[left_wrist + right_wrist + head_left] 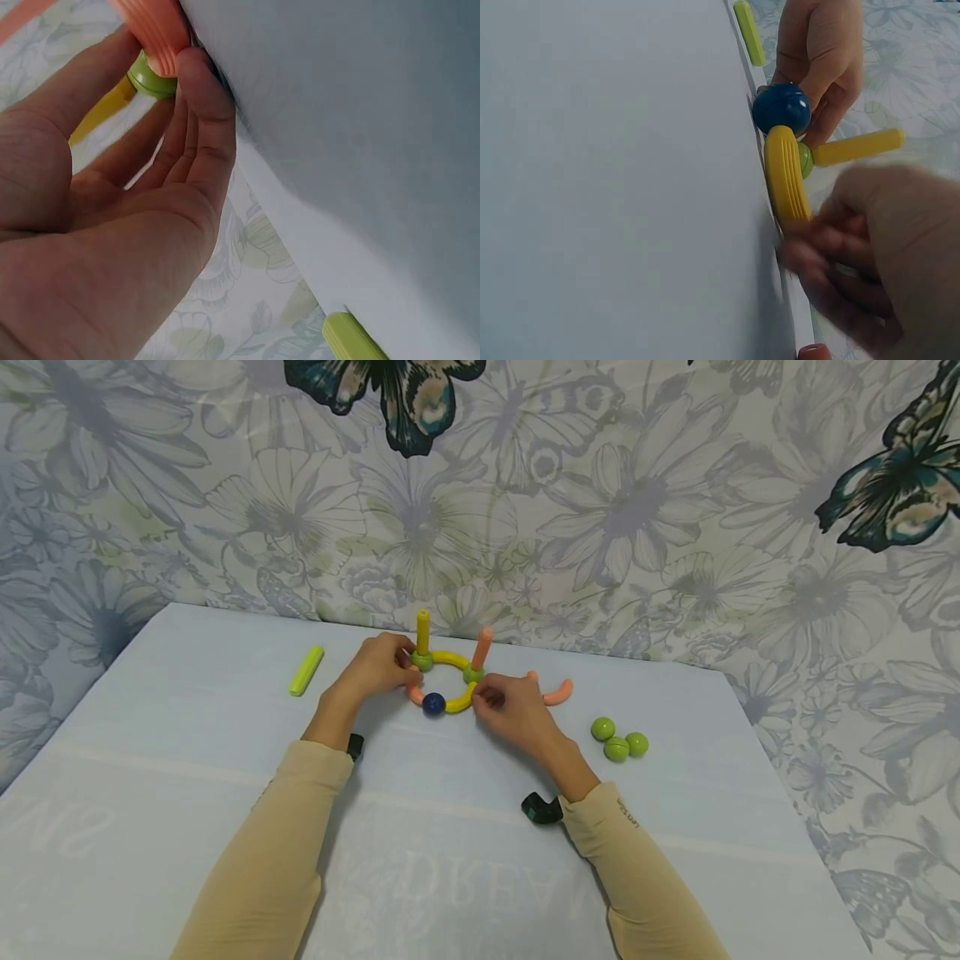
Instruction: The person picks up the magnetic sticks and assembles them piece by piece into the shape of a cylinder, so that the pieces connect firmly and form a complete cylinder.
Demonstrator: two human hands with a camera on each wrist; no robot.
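A ring of curved ribbed sticks and balls lies flat at the far middle of the table. It has a blue ball (433, 703), yellow curved pieces (450, 657), and two green balls that carry an upright yellow stick (423, 627) and an upright salmon stick (482, 647). My left hand (408, 670) pinches the ring's salmon curved piece (154, 30) beside a green ball (150, 75). My right hand (483, 695) pinches the end of the near yellow curved piece (786, 176), next to the blue ball (781, 107). The right hand's fingertips are blurred in the right wrist view.
A loose salmon curved piece (558, 693) lies just right of the ring. Three green balls (618, 742) sit further right. A lime stick (306, 670) lies to the left. The pale blue tablecloth (187, 793) ends at a flowered wall behind.
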